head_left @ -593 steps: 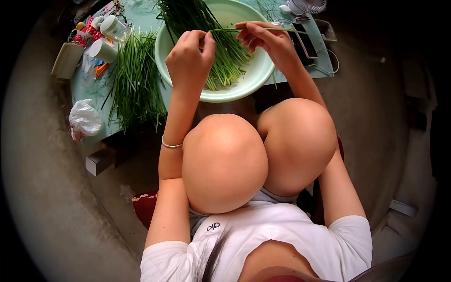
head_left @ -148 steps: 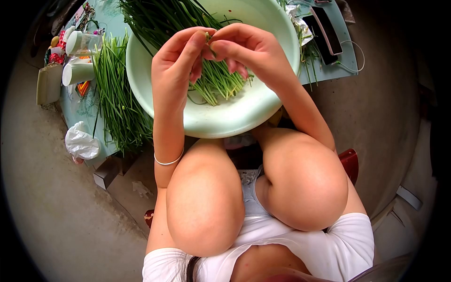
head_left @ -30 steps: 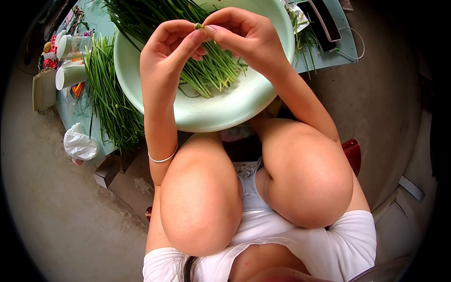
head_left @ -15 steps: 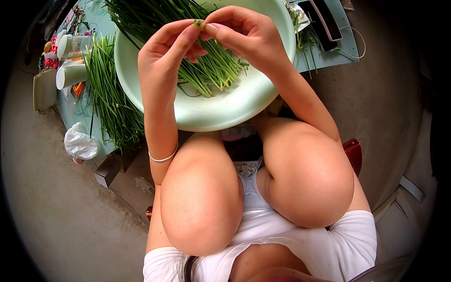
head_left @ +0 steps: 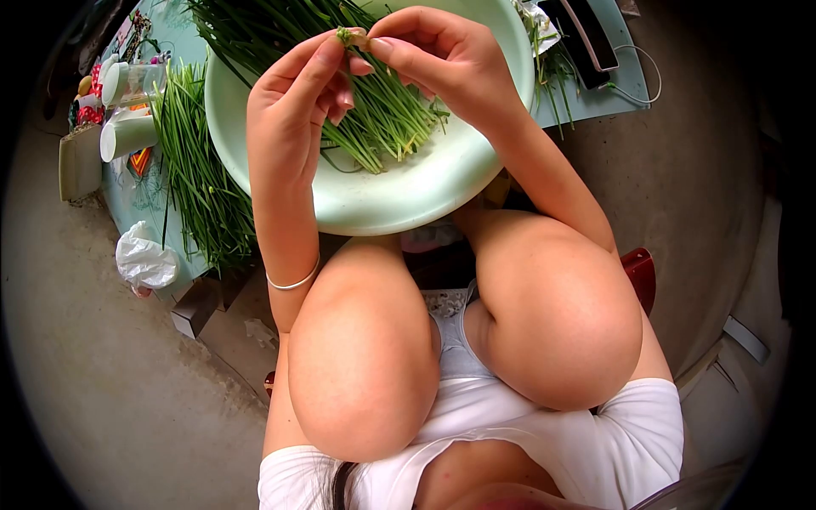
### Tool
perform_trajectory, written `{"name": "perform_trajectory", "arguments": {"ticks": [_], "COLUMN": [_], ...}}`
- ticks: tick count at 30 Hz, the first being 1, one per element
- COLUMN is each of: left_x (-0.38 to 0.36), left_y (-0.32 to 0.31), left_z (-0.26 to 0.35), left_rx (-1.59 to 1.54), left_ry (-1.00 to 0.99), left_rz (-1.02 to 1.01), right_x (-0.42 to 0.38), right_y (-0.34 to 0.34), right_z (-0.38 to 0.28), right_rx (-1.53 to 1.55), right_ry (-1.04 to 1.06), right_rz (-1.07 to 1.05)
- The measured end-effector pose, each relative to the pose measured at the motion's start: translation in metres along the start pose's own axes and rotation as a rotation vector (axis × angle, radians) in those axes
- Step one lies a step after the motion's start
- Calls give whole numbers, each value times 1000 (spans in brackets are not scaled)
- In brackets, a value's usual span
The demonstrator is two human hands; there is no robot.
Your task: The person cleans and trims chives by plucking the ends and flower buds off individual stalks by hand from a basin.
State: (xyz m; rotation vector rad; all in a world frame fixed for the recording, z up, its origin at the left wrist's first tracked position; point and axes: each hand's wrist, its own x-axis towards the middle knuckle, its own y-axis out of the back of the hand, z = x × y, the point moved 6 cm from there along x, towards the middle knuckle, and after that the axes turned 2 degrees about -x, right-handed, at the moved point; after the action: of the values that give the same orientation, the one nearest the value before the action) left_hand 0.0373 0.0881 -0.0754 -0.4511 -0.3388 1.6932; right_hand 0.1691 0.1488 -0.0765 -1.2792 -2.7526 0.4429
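Note:
Over a pale green basin [head_left: 399, 208], my left hand [head_left: 297, 93] pinches the green end of a small plant piece [head_left: 348, 36] between thumb and finger. The thumb and forefinger of my right hand [head_left: 446, 64] are closed on the pale end of the same piece. Long green stalks [head_left: 382, 127] lie in the basin beneath both hands, their cut ends toward me. Another heap of green stalks [head_left: 200, 161] rests on the table left of the basin.
The light blue table [head_left: 174, 234] holds a clear cup [head_left: 132, 83], a white cup [head_left: 127, 134] and crumpled white tissue [head_left: 146, 257]. At the right are a dark phone-like device [head_left: 582, 38], a white cable [head_left: 656, 72] and loose stalks [head_left: 557, 81]. My knees are below the basin.
My left hand has shifted slightly left, away from the right fingertips, and more of the small piece shows between them. The right hand has moved only a little.

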Motion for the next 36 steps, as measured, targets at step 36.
{"name": "perform_trajectory", "arguments": {"ticks": [36], "left_x": [-1], "left_y": [-6], "left_z": [-1], "left_rx": [92], "left_ry": [17], "left_rz": [3], "right_x": [4], "right_y": [2], "right_z": [8], "right_rx": [114], "right_ry": [-109], "right_rz": [-77]}}
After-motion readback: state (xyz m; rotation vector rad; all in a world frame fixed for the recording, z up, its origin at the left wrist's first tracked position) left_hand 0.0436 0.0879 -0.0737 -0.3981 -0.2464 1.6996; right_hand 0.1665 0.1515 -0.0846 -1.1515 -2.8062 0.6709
